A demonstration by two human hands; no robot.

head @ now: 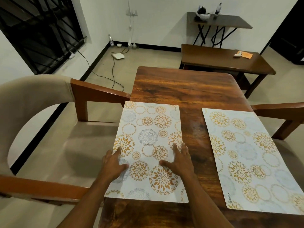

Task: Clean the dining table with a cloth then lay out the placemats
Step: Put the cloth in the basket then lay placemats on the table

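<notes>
Under both palms, head view: the near placemat (148,137) lies flat on the dining table (181,89). Left hand (113,163) and right hand (178,159) are flat, fingers straight, gripping nothing, each pressing near a side edge, probably to square it with the table edge. Second placemat (253,162) lies well right of the right hand, bare wood between. Chair (32,96) sits left of the left hand, so likely one mat per seat.

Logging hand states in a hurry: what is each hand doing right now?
Left hand: open, pressing flat on the left placemat.
Right hand: open, pressing flat on the same placemat.
</notes>
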